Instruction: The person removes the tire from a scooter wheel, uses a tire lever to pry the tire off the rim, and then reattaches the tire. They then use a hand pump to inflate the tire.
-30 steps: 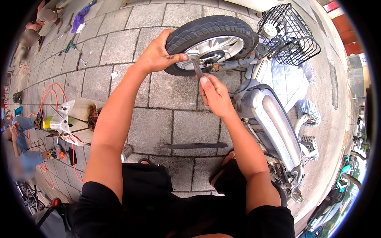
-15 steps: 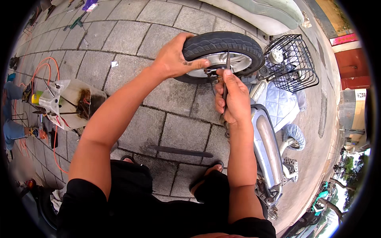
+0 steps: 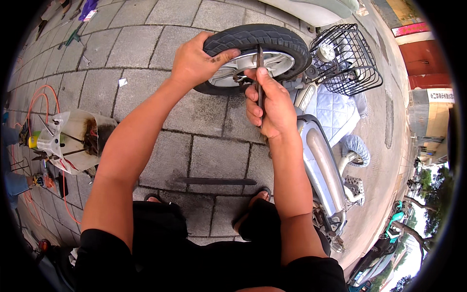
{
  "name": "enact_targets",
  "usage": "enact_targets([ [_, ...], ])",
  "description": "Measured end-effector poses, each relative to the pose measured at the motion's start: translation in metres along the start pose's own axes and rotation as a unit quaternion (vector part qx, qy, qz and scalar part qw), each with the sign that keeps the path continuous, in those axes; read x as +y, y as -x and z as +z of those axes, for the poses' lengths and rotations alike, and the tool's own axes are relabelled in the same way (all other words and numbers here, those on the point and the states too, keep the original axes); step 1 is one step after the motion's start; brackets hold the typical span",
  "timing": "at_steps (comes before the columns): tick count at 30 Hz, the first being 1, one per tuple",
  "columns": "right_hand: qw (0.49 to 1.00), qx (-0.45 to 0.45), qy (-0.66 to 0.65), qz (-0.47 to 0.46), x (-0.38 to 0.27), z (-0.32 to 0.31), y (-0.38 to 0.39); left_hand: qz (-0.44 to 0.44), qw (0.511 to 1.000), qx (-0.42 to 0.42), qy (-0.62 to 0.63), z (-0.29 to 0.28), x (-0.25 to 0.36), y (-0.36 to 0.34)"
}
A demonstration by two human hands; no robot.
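Ahead of me is a scooter wheel with a black treaded tyre (image 3: 258, 35) on a silver rim (image 3: 283, 63). My left hand (image 3: 192, 61) is closed around the tyre's left side, its thumb, with dark smudges, lying over the sidewall. In my right hand (image 3: 275, 100) is a flat metal tyre lever (image 3: 260, 57), held upright with the thumb along it. The lever's tip overlaps the tyre's near edge; whether it sits under the bead I cannot tell. A long dark flat bar (image 3: 216, 181) lies on the paving in front of my feet.
At right a scooter lies on its side, with a black wire basket (image 3: 348, 58) and a quilted cover (image 3: 331, 109). A cut-open plastic container (image 3: 73, 136) with tools stands at left by an orange hose (image 3: 46, 87). A green-handled tool (image 3: 73, 38) lies farther off.
My right hand and the tyre lever have moved up relative to the wheel, so the tip reaches onto the tyre's edge. My left hand keeps its hold. The whole view has shifted slightly.
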State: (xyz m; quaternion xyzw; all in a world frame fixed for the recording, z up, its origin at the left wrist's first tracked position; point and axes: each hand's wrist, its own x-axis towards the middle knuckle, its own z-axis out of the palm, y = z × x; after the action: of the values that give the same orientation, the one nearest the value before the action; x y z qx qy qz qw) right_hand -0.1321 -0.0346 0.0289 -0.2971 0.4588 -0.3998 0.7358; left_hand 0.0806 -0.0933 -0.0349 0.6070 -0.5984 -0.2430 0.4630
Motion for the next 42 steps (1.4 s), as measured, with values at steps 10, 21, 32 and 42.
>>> enact_targets([
  [10,0.968,0.006,0.249,-0.037,0.034,-0.035,0.029,0.017,0.998,-0.022,-0.064,-0.006,0.0,0.004],
  [21,0.689,0.117,0.71,-0.087,0.111,-0.049,-0.024,0.007,0.995,-0.098,0.033,-0.016,-0.063,0.053],
  [32,0.624,0.014,0.769,-0.138,0.06,-0.046,-0.049,-0.012,0.992,-0.124,0.038,-0.013,-0.056,0.035],
  [42,0.733,-0.003,0.647,-0.208,0.065,-0.066,-0.061,0.005,0.978,-0.19,-0.092,-0.036,-0.005,0.014],
])
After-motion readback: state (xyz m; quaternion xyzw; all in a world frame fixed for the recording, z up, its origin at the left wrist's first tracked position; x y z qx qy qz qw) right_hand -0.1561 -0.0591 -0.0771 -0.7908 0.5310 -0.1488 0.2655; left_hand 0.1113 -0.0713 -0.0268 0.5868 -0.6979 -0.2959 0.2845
